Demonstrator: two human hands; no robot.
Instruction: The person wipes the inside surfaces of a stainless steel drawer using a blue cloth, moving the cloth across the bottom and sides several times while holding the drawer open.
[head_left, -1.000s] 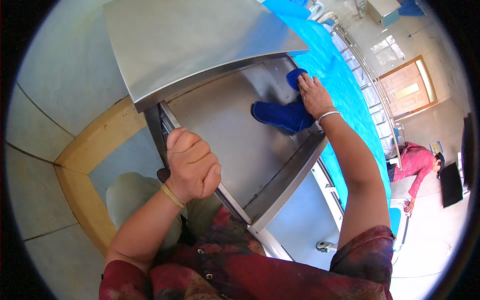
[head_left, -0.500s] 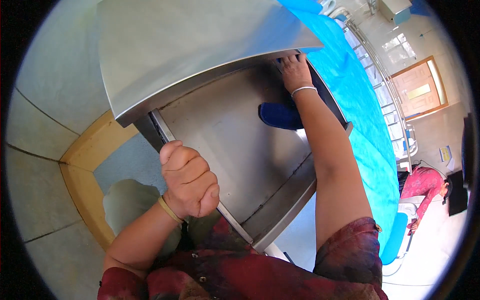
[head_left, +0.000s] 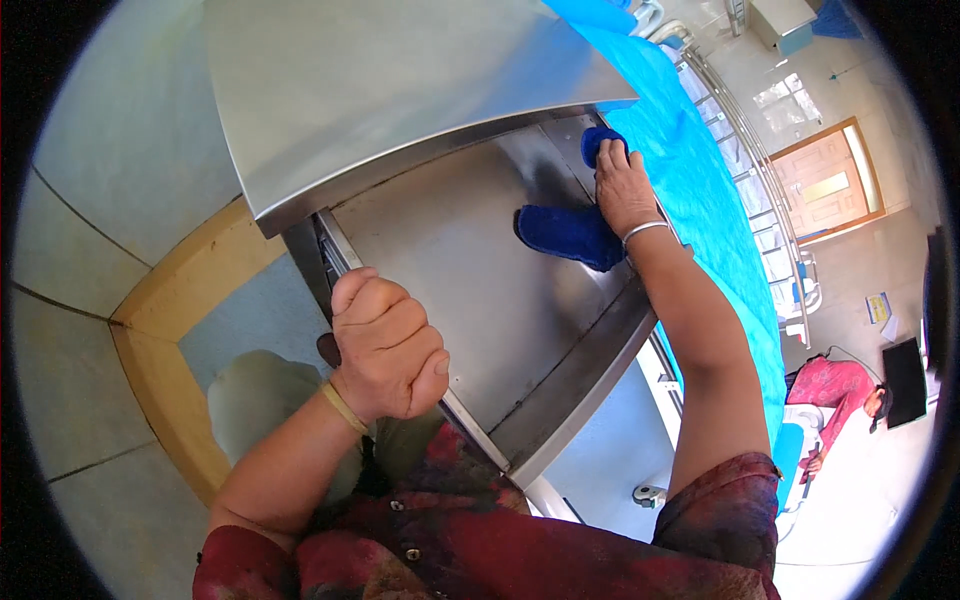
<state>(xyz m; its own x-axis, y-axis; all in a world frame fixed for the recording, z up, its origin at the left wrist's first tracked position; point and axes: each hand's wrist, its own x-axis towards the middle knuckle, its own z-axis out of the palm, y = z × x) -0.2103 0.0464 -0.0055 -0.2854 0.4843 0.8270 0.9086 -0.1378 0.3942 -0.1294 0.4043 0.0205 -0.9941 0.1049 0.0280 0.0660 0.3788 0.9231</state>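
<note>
An open metal drawer (head_left: 440, 290) juts out from under the smooth steel top (head_left: 400, 70) of a cabinet. Inside its right side, my right hand (head_left: 625, 188) grips a dark blue cloth (head_left: 568, 234). One flap of the cloth lies on the drawer floor, and another bit pokes out past my fingertips. Whether both bits are joined under the hand is hidden. My left hand (head_left: 392, 345) is closed in a fist over the drawer's left side rim; what its fingers close on is hidden.
A bed covered with a bright blue sheet (head_left: 690, 190) stands along the right of the drawer. Beyond are a bed rail (head_left: 735, 150), a wooden door (head_left: 825, 185) and another person in a red top (head_left: 832, 390) bending over. Tiled wall (head_left: 100, 240) is at left.
My right hand has come back a little toward me and right along the drawer's side, drawing the cloth into view. My left fist keeps its place at the left rim.
</note>
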